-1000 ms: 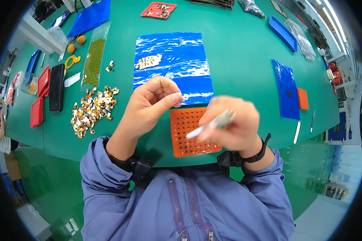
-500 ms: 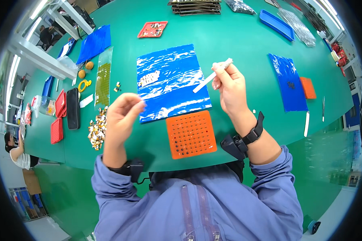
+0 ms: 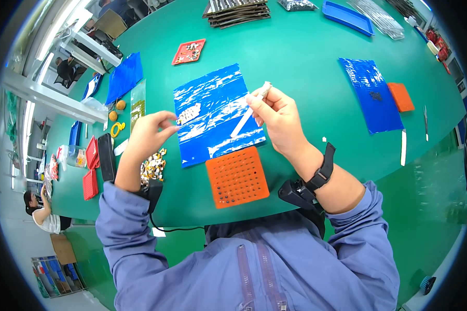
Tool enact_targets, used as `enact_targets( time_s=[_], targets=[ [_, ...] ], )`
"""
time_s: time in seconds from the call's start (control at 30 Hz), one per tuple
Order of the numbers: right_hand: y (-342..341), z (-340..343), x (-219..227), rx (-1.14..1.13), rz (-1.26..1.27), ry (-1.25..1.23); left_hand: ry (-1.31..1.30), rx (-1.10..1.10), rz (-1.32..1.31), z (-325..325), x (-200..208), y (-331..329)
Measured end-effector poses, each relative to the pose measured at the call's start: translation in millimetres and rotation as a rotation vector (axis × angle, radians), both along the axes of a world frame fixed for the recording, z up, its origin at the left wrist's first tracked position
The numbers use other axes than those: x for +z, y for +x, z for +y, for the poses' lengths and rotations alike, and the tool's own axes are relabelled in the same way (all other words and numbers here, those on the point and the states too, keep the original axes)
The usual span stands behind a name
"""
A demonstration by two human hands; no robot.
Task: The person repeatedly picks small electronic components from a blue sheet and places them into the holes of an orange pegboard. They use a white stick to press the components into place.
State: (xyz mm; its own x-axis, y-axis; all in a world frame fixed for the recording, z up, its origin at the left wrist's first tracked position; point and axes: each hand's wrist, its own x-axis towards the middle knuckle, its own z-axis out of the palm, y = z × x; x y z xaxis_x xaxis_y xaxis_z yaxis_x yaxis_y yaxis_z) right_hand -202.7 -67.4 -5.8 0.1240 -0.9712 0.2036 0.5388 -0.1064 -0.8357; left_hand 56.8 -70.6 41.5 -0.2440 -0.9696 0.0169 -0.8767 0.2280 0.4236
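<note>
My right hand (image 3: 281, 116) pinches a flat white stick (image 3: 242, 122) whose upper end is wrapped in something pale. The stick slants down over a shiny blue sheet (image 3: 213, 98) on the green table. My left hand (image 3: 153, 129) hovers at the sheet's left edge, fingers curved and thumb apart, with nothing visible between them. Just past its fingertips lies a cluster of small white parts (image 3: 188, 114). An orange block with rows of holes (image 3: 237, 177) sits at the sheet's near edge; dark pieces fill some near-left holes.
By my left forearm lies a pile of small white and brown parts (image 3: 154, 165). Further left are a black case (image 3: 107, 156), yellow scissors (image 3: 118, 128) and red trays (image 3: 90, 184). A second blue sheet (image 3: 371, 96), orange block (image 3: 401, 97) and tweezers (image 3: 426, 123) lie right.
My left hand has risen toward the white parts, its fingers still apart. My right hand still holds the stick over the blue sheet. The whole view has turned a little.
</note>
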Motion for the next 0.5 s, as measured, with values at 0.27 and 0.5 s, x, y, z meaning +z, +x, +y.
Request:
enact_targets(
  time_s=[0.27, 0.5],
  targets=[
    [-1, -2, 1, 0.041, 0.037, -0.004, -0.068, -0.05, -0.146, -55, -41, -21],
    [1, -4, -6, 0.036, 0.063, -0.033, -0.071, -0.067, -0.188, -58, -51, -15]
  ],
)
